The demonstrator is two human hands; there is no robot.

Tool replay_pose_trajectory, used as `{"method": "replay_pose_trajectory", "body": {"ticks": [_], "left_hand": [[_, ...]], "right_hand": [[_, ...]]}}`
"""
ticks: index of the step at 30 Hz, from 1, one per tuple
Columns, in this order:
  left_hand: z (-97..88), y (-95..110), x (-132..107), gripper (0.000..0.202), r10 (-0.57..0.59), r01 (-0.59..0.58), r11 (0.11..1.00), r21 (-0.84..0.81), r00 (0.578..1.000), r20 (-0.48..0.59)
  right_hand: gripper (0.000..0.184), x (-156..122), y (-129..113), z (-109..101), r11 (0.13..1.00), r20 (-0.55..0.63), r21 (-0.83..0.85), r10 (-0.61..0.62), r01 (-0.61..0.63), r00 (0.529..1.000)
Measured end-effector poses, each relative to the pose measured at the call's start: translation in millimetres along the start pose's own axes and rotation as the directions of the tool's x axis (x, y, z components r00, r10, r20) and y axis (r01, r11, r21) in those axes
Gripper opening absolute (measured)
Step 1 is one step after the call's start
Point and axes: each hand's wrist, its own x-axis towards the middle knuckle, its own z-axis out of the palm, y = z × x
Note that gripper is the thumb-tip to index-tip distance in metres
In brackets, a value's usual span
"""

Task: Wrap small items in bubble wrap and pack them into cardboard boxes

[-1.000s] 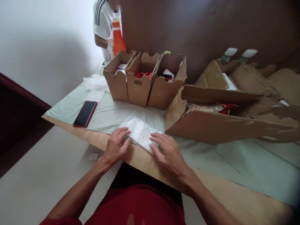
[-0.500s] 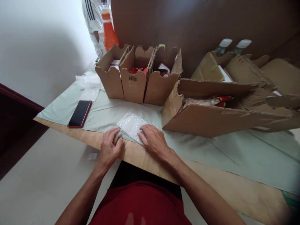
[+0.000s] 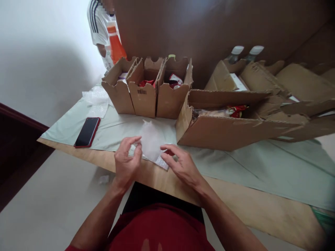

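Observation:
Between my hands, at the front of the table, is a folded sheet of bubble wrap (image 3: 151,139). Its upper layer is raised and smeared by motion; a flatter bubbly corner shows beneath it near the table edge. My left hand (image 3: 127,157) pinches the sheet's left edge between thumb and forefinger. On the opposite side, the curled thumb and forefinger of my right hand (image 3: 180,161) grip the right edge. The exact contact at the fingertips is blurred.
A red-edged phone (image 3: 87,132) lies left, with more bubble wrap (image 3: 98,99) behind it. Cut cardboard boxes (image 3: 142,101) stand at the back; a long cardboard box (image 3: 235,134) sits right. Beyond are an orange bottle (image 3: 116,45) and a person in a white shirt (image 3: 98,28).
Both hands have risen slightly from the tabletop and now pinch the bubble wrap at its sides. Its upper layer has lifted. The view has shifted a little.

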Motion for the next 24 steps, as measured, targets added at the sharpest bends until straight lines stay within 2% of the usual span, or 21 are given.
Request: {"method": "replay_pose_trajectory", "body": {"ticks": [1,3,5,6,8,9,10,11,12,15,17,19,21,24], "left_hand": [[3.9,19.1,-4.0,0.022,0.059,-0.057,0.996,-0.070,0.998,0.019],[18.9,56.0,-17.4,0.029,0.180,-0.146,0.956,-0.254,0.977,0.114],[39.9,86.1,-35.7,0.032,0.319,-0.192,0.885,-0.424,0.915,0.249],[50.4,97.6,-45.4,0.033,0.402,-0.214,0.844,-0.492,0.859,0.316],[66.7,112.8,-62.7,0.035,0.557,-0.256,0.756,-0.603,0.735,0.386],[71.3,116.3,-69.0,0.035,0.611,-0.272,0.715,-0.644,0.690,0.388],[73.3,117.0,-73.1,0.035,0.639,-0.279,0.689,-0.668,0.669,0.380],[72.9,115.1,-74.8,0.033,0.637,-0.276,0.686,-0.674,0.675,0.373],[70.7,110.5,-74.0,0.032,0.609,-0.266,0.707,-0.655,0.699,0.374],[59.6,84.7,-60.9,0.032,0.457,-0.240,0.849,-0.470,0.781,0.426],[53.1,63.2,-48.8,0.030,0.358,-0.242,0.925,-0.294,0.815,0.456],[49.1,44.8,-38.6,0.028,0.295,-0.240,0.955,-0.173,0.828,0.478],[47.8,33.4,-31.6,0.026,0.280,-0.250,0.960,-0.128,0.827,0.487],[51.3,31.1,-26.1,0.025,0.312,-0.290,0.949,-0.123,0.815,0.488]], "right_hand": [[0.042,-13.1,0.1,-9.7,0.986,-0.020,0.165,0.026,-0.023,0.999],[0.064,-42.1,2.8,-31.6,0.921,-0.040,0.387,0.065,-0.045,0.997],[0.079,-71.7,8.7,-55.1,0.880,-0.100,0.471,0.121,-0.060,0.988],[0.082,-85.4,12.7,-66.3,0.880,-0.149,0.465,0.184,-0.095,0.972],[0.078,-107.9,22.7,-84.6,0.881,-0.263,0.406,0.366,-0.241,0.893],[0.072,-116.1,28.6,-90.9,0.870,-0.319,0.377,0.443,-0.316,0.838],[0.064,-122.1,35.2,-95.0,0.857,-0.361,0.357,0.494,-0.373,0.791],[0.057,-126.1,42.2,-97.2,0.848,-0.388,0.342,0.519,-0.404,0.762],[0.050,-128.2,49.3,-97.9,0.853,-0.405,0.324,0.516,-0.410,0.754],[0.041,-126.5,68.3,-97.9,0.902,-0.441,0.203,0.431,-0.381,0.787],[0.038,-122.2,77.9,-102.1,0.926,-0.475,0.059,0.355,-0.373,0.805],[0.038,-119.2,86.4,-111.9,0.918,-0.497,-0.105,0.284,-0.381,0.820],[0.041,-120.0,94.7,-125.2,0.871,-0.532,-0.278,0.211,-0.405,0.820],[0.045,-127.8,101.4,-140.4,0.756,-0.605,-0.509,0.026,-0.411,0.796]]}}
